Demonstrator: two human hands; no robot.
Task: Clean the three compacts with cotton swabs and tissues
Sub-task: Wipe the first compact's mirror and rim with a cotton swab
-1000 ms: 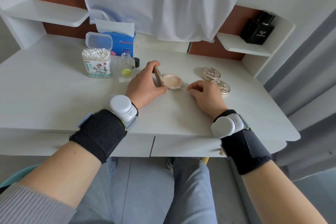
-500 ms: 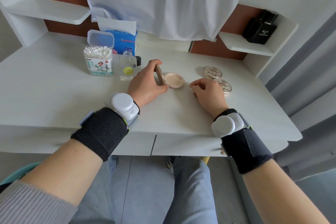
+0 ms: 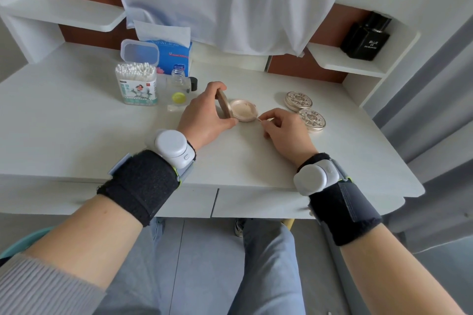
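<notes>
the open compact (image 3: 243, 110) lies on the white desk (image 3: 76, 123), near its middle. the left hand (image 3: 204, 117) grips it: the thumb sits at the near rim of the base and the fingers curl over the raised lid (image 3: 223, 103), which stands nearly upright at the left of the powder pan. the right hand (image 3: 286, 128) pinches a cotton swab (image 3: 258, 119) between thumb and forefinger. the swab tip touches the near right rim of the base.

two closed compacts (image 3: 298, 101) with embossed metallic lids lie flat just right of the right hand, close together. the nearer one is partly hidden by the fingers.

at the rear left of the desk stand:
- an open cotton swab box (image 3: 136, 84)
- a blue tissue pack (image 3: 170, 54) with one sheet drawn up
- a small clear bottle (image 3: 179, 87), its threaded neck bare, with a black cap (image 3: 193, 83) just beside it

a black perfume bottle (image 3: 366, 38) stands on the right shelf.
</notes>
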